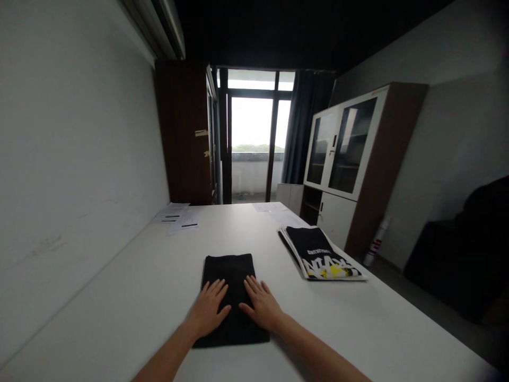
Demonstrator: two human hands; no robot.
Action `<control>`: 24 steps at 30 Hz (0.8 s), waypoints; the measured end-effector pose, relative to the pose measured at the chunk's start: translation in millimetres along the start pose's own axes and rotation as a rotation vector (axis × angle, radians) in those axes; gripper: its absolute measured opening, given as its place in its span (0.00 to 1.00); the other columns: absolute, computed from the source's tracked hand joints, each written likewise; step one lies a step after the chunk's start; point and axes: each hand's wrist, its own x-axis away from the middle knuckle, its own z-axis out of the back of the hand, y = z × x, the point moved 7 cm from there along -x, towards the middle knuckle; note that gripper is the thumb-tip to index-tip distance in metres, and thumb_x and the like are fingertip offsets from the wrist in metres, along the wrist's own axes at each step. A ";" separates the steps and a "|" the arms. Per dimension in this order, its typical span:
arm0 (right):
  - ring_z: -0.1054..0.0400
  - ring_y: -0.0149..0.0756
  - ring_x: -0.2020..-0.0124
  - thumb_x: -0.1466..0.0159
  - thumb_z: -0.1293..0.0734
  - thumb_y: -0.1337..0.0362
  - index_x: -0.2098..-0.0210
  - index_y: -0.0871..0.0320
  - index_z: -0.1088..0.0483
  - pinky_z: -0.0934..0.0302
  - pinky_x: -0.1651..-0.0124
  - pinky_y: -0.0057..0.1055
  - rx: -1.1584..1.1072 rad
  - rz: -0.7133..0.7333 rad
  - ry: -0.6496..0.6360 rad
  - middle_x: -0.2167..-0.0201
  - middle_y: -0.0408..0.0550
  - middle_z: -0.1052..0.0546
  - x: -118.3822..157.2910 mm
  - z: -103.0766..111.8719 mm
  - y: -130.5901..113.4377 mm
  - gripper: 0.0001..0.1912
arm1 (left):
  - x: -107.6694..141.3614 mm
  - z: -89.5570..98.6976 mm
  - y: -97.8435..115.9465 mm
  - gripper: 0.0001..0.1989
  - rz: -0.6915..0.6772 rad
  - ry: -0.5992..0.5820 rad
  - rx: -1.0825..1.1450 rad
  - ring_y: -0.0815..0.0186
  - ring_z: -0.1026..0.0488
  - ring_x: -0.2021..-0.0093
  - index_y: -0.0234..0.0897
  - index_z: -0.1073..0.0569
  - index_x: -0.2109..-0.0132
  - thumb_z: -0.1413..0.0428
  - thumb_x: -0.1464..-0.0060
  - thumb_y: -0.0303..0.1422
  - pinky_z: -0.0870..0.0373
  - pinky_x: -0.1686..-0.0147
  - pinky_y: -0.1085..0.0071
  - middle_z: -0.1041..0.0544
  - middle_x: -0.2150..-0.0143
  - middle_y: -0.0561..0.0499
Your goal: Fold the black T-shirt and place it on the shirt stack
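A black folded cloth garment (pixel 234 331) lies flat on the white table, forming a neat rectangle; its exact kind cannot be made out. My left hand (pixel 209 307) rests palm down over its left edge, fingers stretched out. On the right edge lies my right hand (pixel 262 305), also flat with the fingers extended. To the right, a stack of folded garments (pixel 314 249) sits by the table's right edge. The top one is black with white lettering and a yellow print, and white layers show beneath it.
The white table (pixel 119 318) runs along the left wall. Printed papers (pixel 185 220) lie at its far left, and more sheets (pixel 278 212) at its far right. A dark cabinet (pixel 183 132) stands behind; a glass-door cabinet (pixel 342 154) is at the right.
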 end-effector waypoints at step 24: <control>0.63 0.45 0.24 0.30 0.43 0.44 0.25 0.59 0.53 0.69 0.26 0.48 -0.007 0.083 -0.008 0.25 0.53 0.55 5.2 -4.6 -16.6 0.41 | -0.2 6.0 -43.2 0.29 0.328 0.148 -0.033 0.47 0.47 0.27 0.37 0.35 0.30 0.53 0.34 0.43 0.52 0.30 0.45 0.42 0.27 0.42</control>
